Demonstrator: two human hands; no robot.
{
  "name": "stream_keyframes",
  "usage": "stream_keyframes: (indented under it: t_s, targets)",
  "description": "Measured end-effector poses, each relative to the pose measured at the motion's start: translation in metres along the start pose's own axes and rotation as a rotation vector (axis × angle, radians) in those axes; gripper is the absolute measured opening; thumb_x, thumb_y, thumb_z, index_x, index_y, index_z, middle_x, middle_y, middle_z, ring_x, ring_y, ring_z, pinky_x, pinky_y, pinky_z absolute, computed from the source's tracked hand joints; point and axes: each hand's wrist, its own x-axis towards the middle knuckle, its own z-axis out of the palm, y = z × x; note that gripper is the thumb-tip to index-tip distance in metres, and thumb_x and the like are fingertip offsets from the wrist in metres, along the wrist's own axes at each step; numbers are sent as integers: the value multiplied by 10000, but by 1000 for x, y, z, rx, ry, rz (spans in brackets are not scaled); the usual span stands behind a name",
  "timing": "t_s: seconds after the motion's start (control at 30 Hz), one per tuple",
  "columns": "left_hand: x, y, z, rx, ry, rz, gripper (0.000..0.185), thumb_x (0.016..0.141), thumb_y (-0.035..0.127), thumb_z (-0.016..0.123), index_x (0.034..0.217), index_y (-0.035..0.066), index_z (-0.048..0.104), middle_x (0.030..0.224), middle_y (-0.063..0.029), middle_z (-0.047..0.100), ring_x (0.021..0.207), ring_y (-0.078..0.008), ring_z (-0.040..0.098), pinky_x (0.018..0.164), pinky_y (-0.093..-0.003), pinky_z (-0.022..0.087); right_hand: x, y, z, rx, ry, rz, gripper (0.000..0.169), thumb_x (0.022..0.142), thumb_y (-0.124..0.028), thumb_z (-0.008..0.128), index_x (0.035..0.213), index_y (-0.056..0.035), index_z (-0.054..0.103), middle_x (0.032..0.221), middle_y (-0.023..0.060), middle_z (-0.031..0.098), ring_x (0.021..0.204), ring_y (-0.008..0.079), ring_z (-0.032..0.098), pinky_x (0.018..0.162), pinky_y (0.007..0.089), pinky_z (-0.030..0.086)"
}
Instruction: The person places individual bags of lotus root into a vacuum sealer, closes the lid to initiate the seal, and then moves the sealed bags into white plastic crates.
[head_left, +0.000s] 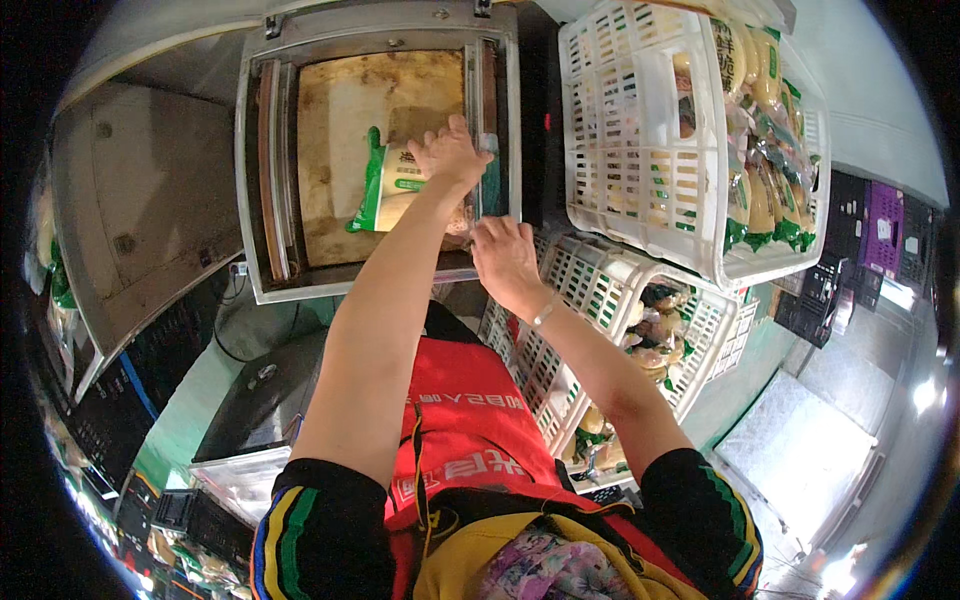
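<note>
A clear plastic bag of pale root vegetables with a green printed end lies in the open chamber of what looks like a vacuum sealer. My left hand rests over the bag's right part, fingers spread, beside the chamber's right-hand bar. Whether it grips the film underneath is hidden. At the chamber's near right corner, my right hand has its fingertips closed on the bag's clear end. A second bar runs along the chamber's left side.
A raised lid or panel stands left of the chamber. To the right, a white plastic crate contains several filled bags, with another white crate lower down. Farther right are dark crates and a purple crate.
</note>
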Motion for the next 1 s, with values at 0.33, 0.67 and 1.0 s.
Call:
stream_keyframes:
  t_s: [0.33, 0.67, 1.0]
  targets:
    - [19, -12, 6, -135, 27, 52, 882, 699, 457, 762, 1367, 107, 306, 1235, -143, 589, 1232, -332, 486, 997, -572, 297, -57, 0, 16, -48, 23, -23, 353, 852, -217, 572, 1139, -12, 596, 1226, 59, 500, 1151, 221, 406, 995, 440, 286]
    - [-187, -22, -307, -78, 1232, 805, 281, 921, 156, 540, 1172, 47, 601, 1192, -130, 608, 1134, -204, 560, 971, -326, 423, -78, -3, -12, 227, 222, 97, 392, 757, -44, 606, 1148, -23, 581, 1200, 91, 518, 1145, 263, 461, 947, 437, 367]
    - [-162, -127, -297, 24, 23, 405, 445, 950, 306, 468, 1328, 72, 499, 1360, -129, 492, 1324, -264, 397, 1122, -399, 252, -95, -86, -97, 602, 102, -287, 325, 763, -92, 577, 1084, -38, 581, 1115, 118, 568, 1092, 293, 514, 885, 430, 410]
